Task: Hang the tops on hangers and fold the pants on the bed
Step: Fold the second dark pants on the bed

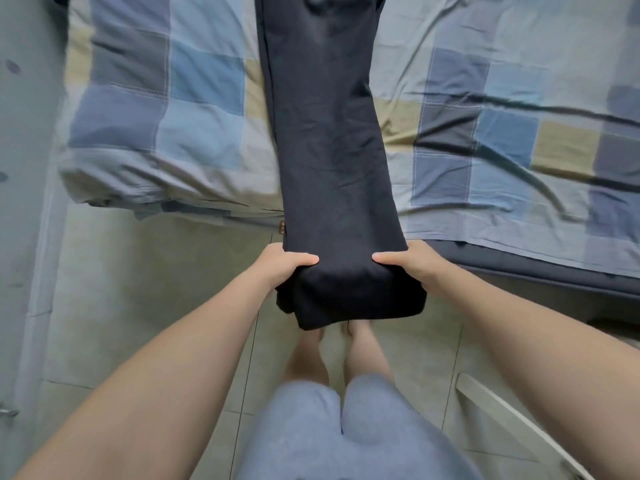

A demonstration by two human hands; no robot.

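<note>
A pair of dark navy pants [329,133] lies lengthwise across the bed [485,150], stretching from the top of the view down over the bed's near edge. Its near end hangs past the edge, above the floor. My left hand [282,268] grips the left side of that end, thumb on top. My right hand [412,268] grips the right side the same way. The cloth droops in a fold below both hands. No tops or hangers are in view.
The bed has a checked blue, grey and beige sheet, with a folded quilt [138,133] of the same pattern at the left. I stand barefoot on pale floor tiles [156,289]. A white bar [512,420] lies at the lower right; a grey wall [27,168] runs along the left.
</note>
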